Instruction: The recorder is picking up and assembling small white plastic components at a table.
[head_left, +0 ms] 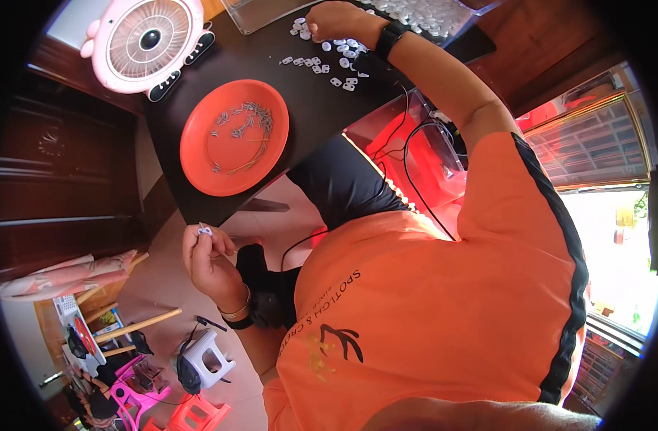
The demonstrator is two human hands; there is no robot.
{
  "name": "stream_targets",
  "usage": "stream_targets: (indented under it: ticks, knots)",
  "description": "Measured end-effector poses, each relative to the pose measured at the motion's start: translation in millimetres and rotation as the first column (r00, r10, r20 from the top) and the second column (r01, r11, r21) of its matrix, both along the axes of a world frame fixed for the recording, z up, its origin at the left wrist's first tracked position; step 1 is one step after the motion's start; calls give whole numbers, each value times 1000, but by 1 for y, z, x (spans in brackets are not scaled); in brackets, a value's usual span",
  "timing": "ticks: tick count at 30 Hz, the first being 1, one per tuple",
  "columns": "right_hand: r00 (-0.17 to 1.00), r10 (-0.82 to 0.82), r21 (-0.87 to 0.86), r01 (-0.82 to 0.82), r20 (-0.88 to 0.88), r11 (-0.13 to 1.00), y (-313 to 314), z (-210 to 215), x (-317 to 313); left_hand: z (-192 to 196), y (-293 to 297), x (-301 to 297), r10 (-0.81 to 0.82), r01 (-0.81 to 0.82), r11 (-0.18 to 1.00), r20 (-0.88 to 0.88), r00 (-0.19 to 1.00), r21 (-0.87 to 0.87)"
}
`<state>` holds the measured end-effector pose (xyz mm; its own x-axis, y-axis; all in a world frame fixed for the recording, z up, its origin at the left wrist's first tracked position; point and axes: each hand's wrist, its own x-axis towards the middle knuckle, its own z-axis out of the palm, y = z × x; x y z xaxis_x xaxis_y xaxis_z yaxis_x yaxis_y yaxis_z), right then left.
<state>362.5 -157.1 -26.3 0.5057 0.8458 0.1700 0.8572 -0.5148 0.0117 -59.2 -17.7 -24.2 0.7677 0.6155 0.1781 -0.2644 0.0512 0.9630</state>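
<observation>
A person in a bright orange shirt with a black stripe down the sleeve (429,309) is by a dark, flat desk (311,97). The left hand (212,267) is up in the air, just past the desk's near corner. Its grip is pinched tight, with a small white plastic piece (205,232) between the fingertips.

The right hand (336,21) reaches far over the desk, a black watch (392,36) on its wrist. Its fingers curl down at the loose white plastic pieces (345,49). I can't tell if that grip has one in it. These pieces lie spread out on the desk, some right under the wrist.

Lots more white bits fill a clear plastic box (480,9) behind that arm. A round orange-red plastic bowl (190,152) sits on the desk between the two hands, with thin grey metal pins (255,115) inside. Near it stands a round pink fan with little black shoes (149,39). A small white plastic stool (208,359) is on the floor, below the left hand.
</observation>
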Motion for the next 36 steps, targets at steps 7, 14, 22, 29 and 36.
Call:
stream_targets:
  ticks: [7,14,22,29,36]
  knots:
    - [1000,12,75,-12,-5,997,4,13,-17,-1,-2,-1,5,-5,1000,-4,1000,-4]
    - [400,577,608,-61,-712,792,17,35,-98,5,-12,18,-19,21,998,-44,999,61]
    - [7,675,671,-99,-738,735,41,45,-206,14,-14,32,-18,21,991,-25,1000,131]
    - [210,791,781,-148,-575,607,50,19,-244,-6,-1,24,-82,84,996,177,981,-5]
    - [-94,760,763,-152,-644,628,50,22,-248,-8,0,18,-138,196,949,236,962,-246]
